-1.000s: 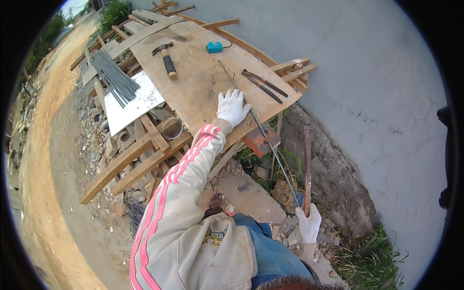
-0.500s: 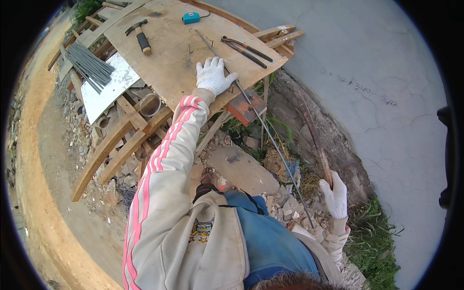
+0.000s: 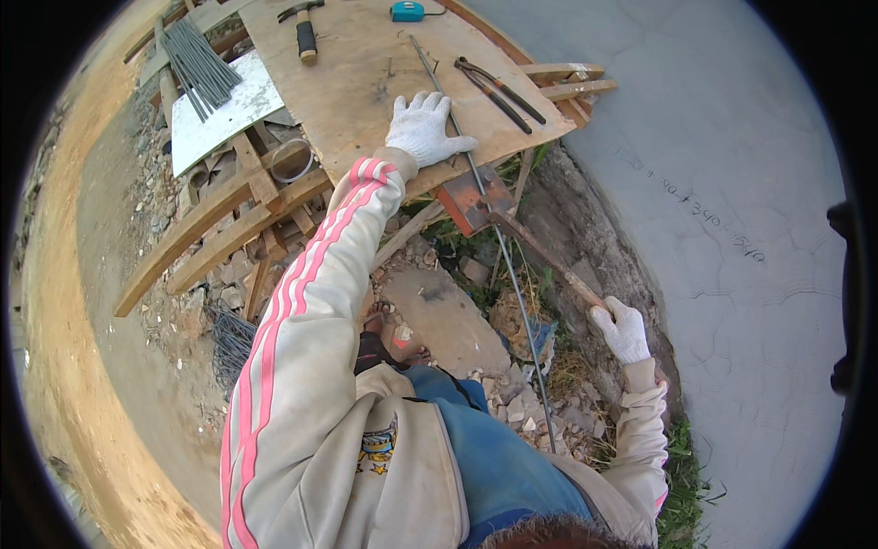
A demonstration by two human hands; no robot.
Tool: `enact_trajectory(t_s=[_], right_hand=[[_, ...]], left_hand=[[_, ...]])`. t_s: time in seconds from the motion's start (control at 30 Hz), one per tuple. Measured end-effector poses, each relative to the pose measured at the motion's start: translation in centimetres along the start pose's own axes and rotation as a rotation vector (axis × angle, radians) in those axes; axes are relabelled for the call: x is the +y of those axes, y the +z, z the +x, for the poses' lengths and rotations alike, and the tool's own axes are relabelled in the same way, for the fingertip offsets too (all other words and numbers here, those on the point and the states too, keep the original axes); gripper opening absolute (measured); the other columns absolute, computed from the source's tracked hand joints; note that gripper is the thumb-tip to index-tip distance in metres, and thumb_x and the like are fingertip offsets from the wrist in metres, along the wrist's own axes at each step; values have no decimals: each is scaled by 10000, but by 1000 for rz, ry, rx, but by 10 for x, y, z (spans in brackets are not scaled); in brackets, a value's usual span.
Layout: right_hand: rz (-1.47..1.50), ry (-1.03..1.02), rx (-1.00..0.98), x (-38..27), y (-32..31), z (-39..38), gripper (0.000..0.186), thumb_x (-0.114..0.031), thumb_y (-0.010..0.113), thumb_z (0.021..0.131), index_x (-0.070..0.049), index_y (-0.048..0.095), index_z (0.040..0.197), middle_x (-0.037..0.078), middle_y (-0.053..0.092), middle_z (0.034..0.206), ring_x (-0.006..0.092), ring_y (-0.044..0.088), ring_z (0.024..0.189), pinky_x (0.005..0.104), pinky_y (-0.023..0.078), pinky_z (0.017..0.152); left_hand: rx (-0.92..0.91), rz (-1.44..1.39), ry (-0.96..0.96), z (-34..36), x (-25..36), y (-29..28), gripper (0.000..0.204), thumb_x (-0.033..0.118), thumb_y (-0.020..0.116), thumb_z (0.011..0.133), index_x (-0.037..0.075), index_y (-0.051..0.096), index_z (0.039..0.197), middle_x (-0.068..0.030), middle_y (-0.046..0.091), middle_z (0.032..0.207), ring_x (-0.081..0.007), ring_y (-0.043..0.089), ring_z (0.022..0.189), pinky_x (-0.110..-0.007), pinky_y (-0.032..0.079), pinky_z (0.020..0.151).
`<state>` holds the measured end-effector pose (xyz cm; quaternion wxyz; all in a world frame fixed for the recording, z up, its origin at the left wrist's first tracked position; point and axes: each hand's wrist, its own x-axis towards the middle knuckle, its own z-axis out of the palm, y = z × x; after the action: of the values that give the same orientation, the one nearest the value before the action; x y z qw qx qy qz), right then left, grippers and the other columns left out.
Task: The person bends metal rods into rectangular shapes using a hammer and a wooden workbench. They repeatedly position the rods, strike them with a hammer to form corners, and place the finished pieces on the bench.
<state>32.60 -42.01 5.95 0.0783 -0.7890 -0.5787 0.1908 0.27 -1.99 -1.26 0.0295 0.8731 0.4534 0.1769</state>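
My gloved left hand [image 3: 424, 133] lies flat at the near edge of the plywood board [image 3: 347, 128], fingers spread, its thumb across a long thin steel rod [image 3: 524, 306]. The rod runs from the board, over a rust-red metal block [image 3: 465, 205] at the board's edge, down toward my right side. My gloved right hand [image 3: 622, 331] is wrapped round the lower end of a rusty rebar bending bar [image 3: 553, 258]. The bar's upper end meets the rod beside the block; exactly how it grips there is too small to tell.
On the board lie a hammer [image 3: 306, 37], a teal tape measure [image 3: 407, 12] and pincers [image 3: 501, 94]. Cut rods [image 3: 197, 64] rest on a white sheet [image 3: 224, 119] to the left. Timber beams [image 3: 206, 220], rubble and a grey wall [image 3: 732, 183] surround the spot.
My right hand has swung the bending bar's upper end leftward and down, onto the rod by the block. My left hand stays on the rod. The view has shifted slightly.
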Motion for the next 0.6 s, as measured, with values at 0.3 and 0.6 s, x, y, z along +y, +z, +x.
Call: enact_trajectory(t_s=[0.3,0.6], right_hand=[[-193,-179,-60,37,-20,92,461,-530,707,949,-71,733,986,242,660,794,473,671,806,516,498,690],[-224,-256,-13,41,-23,108,443,-527,747,914,-87,731,956,219,663,765,449,680,775,505,506,678]], left_hand=[[145,-86,13,-1,-2,4,987,770,690,867,49,570,1531,-162,525,1608,-345,498,1476,-504,332,1233],[200,-4,39,0,-4,13,961,785,687,846,49,635,1462,-148,577,1553,-311,518,1456,-498,354,1176]])
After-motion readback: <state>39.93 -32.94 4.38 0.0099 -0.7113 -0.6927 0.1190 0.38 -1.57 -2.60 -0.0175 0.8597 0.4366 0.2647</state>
